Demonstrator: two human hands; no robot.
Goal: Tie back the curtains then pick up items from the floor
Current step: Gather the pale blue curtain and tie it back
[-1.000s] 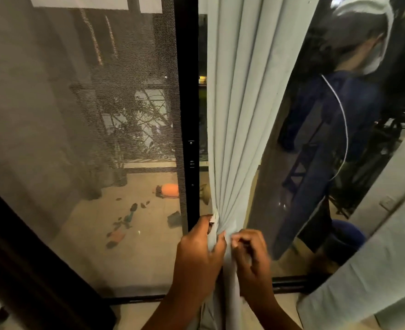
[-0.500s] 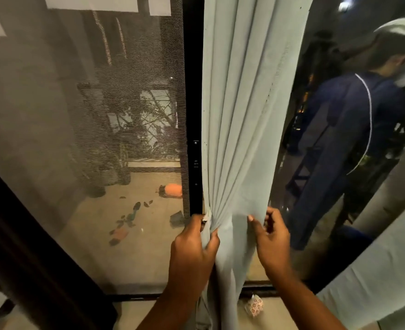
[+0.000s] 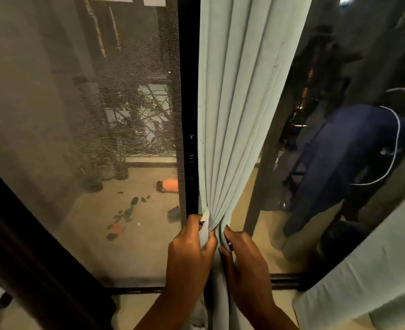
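curtain (image 3: 230, 120) bunched at 6 o'clock of the view, against frame (image 3: 189, 103) | left hand (image 3: 189, 248) and right hand (image 3: 242, 256) each clamped on the gather | risk: folds could be let slip and fan out if either grip is eased before a tie is wrapped; no tie seen

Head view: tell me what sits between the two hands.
In the head view, the gathered pale curtain runs between the left hand and the right hand; both grip its bunched folds from either side.
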